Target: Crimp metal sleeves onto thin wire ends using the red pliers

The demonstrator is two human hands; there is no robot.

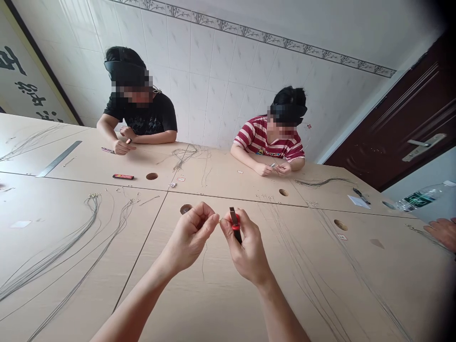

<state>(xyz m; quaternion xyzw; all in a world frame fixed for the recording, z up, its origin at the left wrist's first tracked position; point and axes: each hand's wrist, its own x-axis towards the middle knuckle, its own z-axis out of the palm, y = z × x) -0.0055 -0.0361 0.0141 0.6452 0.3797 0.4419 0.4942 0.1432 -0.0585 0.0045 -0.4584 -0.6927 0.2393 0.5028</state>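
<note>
My left hand (194, 232) is closed in a pinch on the end of a thin dark cord (204, 266), which hangs down below it. A tiny gold-coloured piece (219, 221) shows between the two hands' fingertips, too small to make out. My right hand (247, 247) is wrapped round a black and red lighter (235, 228) with a metal top, held upright. Its thumb and forefinger meet near the gold piece, almost touching my left fingertips. Both hands are raised over the middle of the table (199, 304).
Bundles of thin cords lie left (85, 223) and right (302, 266). Across the table sit two people (142, 114), (270, 137). A red lighter (123, 176), a metal ruler (59, 159), table holes (340, 225) and a bottle (423, 197) surround me. Another person's hand (441, 232) is at right.
</note>
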